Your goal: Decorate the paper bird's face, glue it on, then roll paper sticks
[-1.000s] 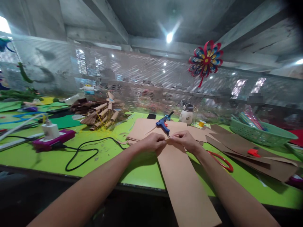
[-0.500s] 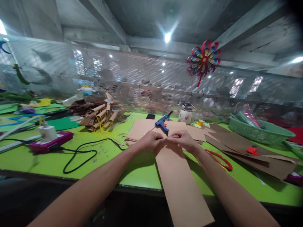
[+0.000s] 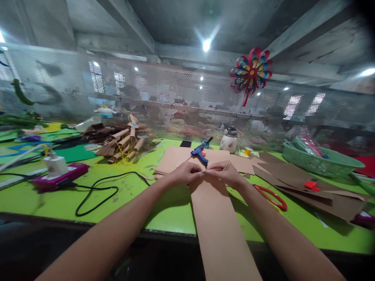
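In the head view, your left hand point(image 3: 187, 173) and right hand point(image 3: 227, 171) meet at the far end of a tan paper strip point(image 3: 221, 222). Both are closed to a pinch, thumb against fingers, and each grips that end of the strip. The strip slopes toward you from between your hands and hangs past the near edge of the green bench point(image 3: 170, 214).

Just beyond your fingers is a blue glue gun point(image 3: 200, 153), nozzle angled down toward them; you cannot tell whether the tip touches the strip. Behind it lies a stack of tan sheets point(image 3: 172, 158), with a white jar point(image 3: 228, 143) further back. The jar bears dark patches, too blurred to read as a label. A yellow roll point(image 3: 248, 151) sits on a small printed card point(image 3: 252, 154), its print too small to read.

To your right are a red loop handle point(image 3: 275, 199), brown sheets point(image 3: 299, 187) and a green basket point(image 3: 310, 158). To your left, a white plug point(image 3: 55, 165) stands in a purple power strip point(image 3: 63, 177), near a bundle of brown rolls point(image 3: 125, 142) whose blue marking is illegible.
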`<state>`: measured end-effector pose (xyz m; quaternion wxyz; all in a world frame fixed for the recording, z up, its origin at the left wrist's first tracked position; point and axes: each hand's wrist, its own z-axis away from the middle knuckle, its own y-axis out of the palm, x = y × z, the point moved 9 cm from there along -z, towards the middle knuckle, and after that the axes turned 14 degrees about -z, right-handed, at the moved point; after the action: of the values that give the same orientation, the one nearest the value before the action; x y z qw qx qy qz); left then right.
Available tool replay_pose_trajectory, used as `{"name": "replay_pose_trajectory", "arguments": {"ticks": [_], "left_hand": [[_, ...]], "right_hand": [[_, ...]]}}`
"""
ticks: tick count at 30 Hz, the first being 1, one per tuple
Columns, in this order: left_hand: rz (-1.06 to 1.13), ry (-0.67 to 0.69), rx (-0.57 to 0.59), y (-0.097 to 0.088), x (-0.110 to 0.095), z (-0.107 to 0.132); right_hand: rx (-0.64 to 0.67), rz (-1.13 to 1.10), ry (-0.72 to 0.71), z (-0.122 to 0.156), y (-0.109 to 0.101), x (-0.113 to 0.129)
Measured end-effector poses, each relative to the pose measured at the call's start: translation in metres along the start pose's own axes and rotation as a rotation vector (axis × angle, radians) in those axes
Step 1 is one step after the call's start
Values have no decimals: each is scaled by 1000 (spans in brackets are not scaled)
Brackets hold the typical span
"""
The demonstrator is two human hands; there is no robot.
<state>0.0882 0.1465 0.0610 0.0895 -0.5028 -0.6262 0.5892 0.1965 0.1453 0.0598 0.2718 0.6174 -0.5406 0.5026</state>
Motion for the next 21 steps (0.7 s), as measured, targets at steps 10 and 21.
{"name": "replay_pose_trajectory", "arguments": {"ticks": [10,21], "left_hand": [[260,-85,190,16,22,1],[72,-70,79,9,17,2]], "right_hand": [[-71,51,-16,-2,-11,-1],[-47,-110,152,-3,-14,-25]]}}
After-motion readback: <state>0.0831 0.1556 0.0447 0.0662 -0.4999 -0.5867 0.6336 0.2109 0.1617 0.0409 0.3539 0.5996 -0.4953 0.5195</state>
